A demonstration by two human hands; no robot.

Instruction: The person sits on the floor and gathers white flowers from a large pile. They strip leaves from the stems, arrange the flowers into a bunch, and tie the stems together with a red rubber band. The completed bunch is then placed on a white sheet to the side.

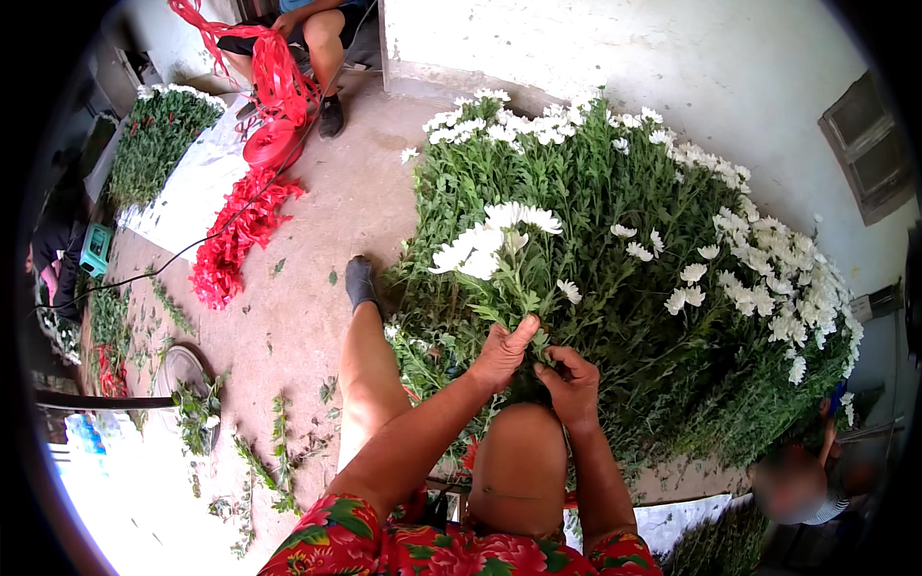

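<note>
My left hand [506,354] grips a small bunch of white chrysanthemums [497,245] by its leafy stems, thumb pointing up along them. The blooms tilt up and away to the left. Just beneath, my right hand [574,381] pinches the lower stems or leaves between thumb and forefinger; my fingers hide exactly what is caught. Both hands are above my bent knee [522,468]. Right in front of them lies a large heap of cut chrysanthemums [591,187], green stems inward and white heads mostly along the far and right edges.
Red plastic strips [230,245] and a red ribbon roll [271,144] lie left on the concrete floor. A seated person [324,43] handles red strips. More chrysanthemums [155,144] rest on a white sheet [184,187]. A black cable [180,263] crosses the floor. Another person [828,507] is at lower right.
</note>
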